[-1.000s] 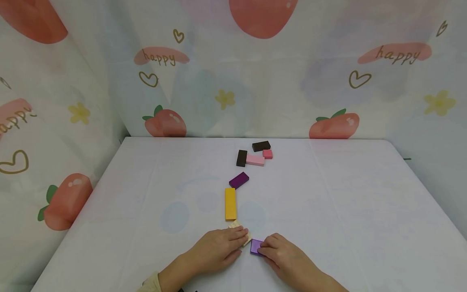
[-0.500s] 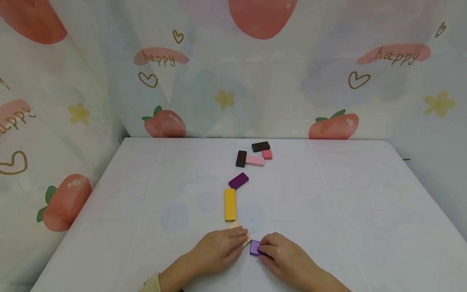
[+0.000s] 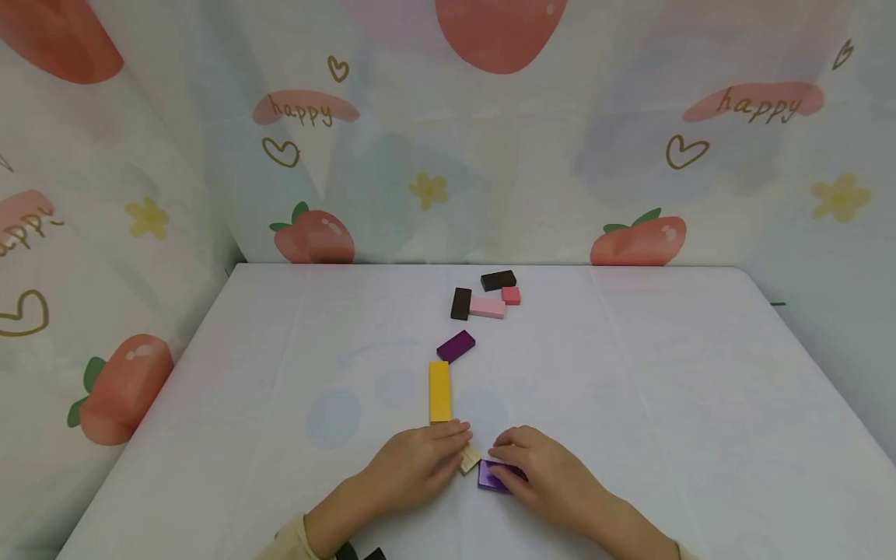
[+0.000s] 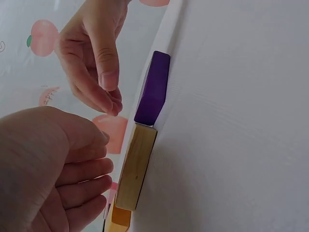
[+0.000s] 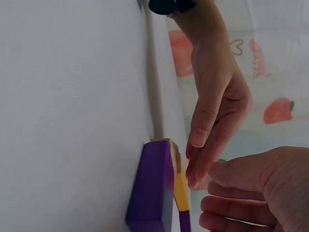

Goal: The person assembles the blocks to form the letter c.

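Fruit-and-"happy" print cloth [image 3: 504, 155] out back, white tabletop [image 3: 630, 373] up front, and both grips just came loose.

A moment ago the right hand [image 3: 553, 476] was pinching the bright purple block [image 3: 486, 476] and the fingers of the left hand [image 3: 413, 465] lay on the pale wood block [image 3: 470, 460]; now neither holds anything, left fingers fairly straight and close together, right ones loosely bent, thumb apart. Purple sits at the near end of the row, right by the pale block's corner, yellow block [image 3: 439, 391] beyond, so I'd say that piece is placed.
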